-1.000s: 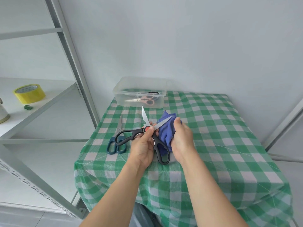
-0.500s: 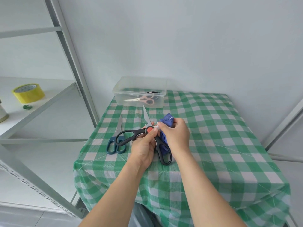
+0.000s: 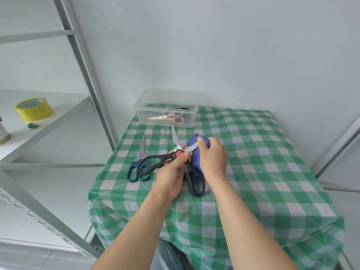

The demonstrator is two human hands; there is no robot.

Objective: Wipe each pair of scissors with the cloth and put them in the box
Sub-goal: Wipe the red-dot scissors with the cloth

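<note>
Scissors (image 3: 159, 159) sit splayed, pinched by the left hand (image 3: 171, 178); right hand (image 3: 213, 158) grips cloth (image 3: 192, 140) round one blade.

Box (image 3: 148, 106) was clear, smooth plastic. Tablecloth (image 3: 263, 162) under the box looked glossy and plastic-coated. In front of the box, black-handled scissors (image 3: 178, 153) had bright polished metal blades and smooth plastic grips. Blue cloth (image 3: 194, 164) was soft, matt fabric. Shelf frame (image 3: 87, 75) left of the box was matt grey metal.

The cloth (image 3: 196, 152) is blue – the counter (image 3: 263, 162) has green and white checks. Black scissors (image 3: 175, 162) with a red dot, yellow tape (image 3: 34, 109).
</note>
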